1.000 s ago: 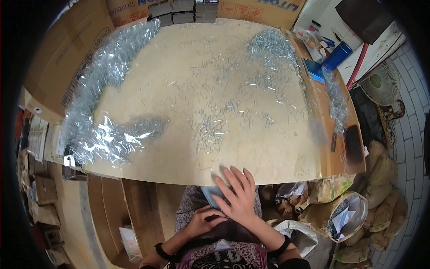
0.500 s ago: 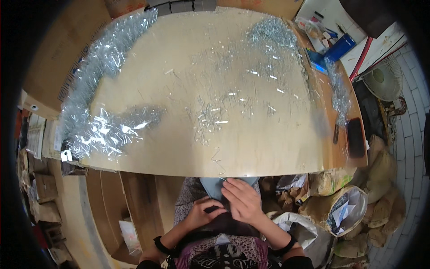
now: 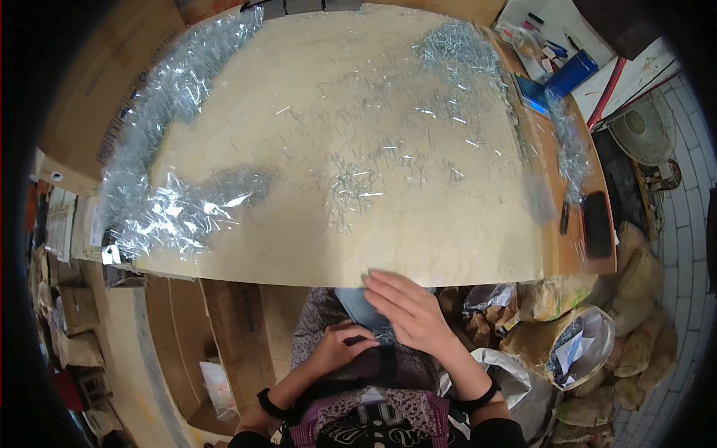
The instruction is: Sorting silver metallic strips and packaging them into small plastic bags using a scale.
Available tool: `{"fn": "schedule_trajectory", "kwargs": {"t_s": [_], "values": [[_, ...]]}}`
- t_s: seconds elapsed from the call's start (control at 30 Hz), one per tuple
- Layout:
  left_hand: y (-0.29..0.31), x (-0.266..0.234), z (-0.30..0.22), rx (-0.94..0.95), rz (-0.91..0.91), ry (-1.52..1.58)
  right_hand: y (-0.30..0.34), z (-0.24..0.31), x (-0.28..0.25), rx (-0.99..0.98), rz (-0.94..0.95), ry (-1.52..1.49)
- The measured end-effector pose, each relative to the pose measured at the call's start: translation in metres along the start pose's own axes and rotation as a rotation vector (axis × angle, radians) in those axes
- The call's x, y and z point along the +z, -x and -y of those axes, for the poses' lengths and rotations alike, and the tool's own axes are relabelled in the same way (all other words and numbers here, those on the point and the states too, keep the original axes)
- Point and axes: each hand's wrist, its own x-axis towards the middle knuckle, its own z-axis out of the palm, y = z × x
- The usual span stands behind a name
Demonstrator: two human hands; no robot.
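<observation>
Blue-grey object (image 3: 357, 306), partly behind hands (image 3: 412, 315)

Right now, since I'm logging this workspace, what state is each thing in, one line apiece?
Right hand: open, fingers extended near the table edge
Left hand: curled, beside the blue-grey container; grip unclear
Blue-grey container: partly covered by right hand
Thin metal pieces: loose, heaped and scattered
Phone: lying flat, screen dark
Sack: open, papers inside
Fan: can't tell if running

Bright glare flecks the silvery pile (image 3: 179, 220), and fisheye distortion bows the tabletop (image 3: 463, 243).
</observation>
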Motion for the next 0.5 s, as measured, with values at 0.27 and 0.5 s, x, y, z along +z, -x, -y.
{"fn": "schedule_trajectory", "kwargs": {"t_s": [0.27,0.5], "values": [[-0.001,0.001,0.006,0.033,0.104,0.08,0.095,0.012,0.036,0.556,-0.232,0.092],[-0.003,0.007,0.015,-0.093,0.065,0.168,0.116,0.017,0.045,0.637,-0.309,-0.1]]}}
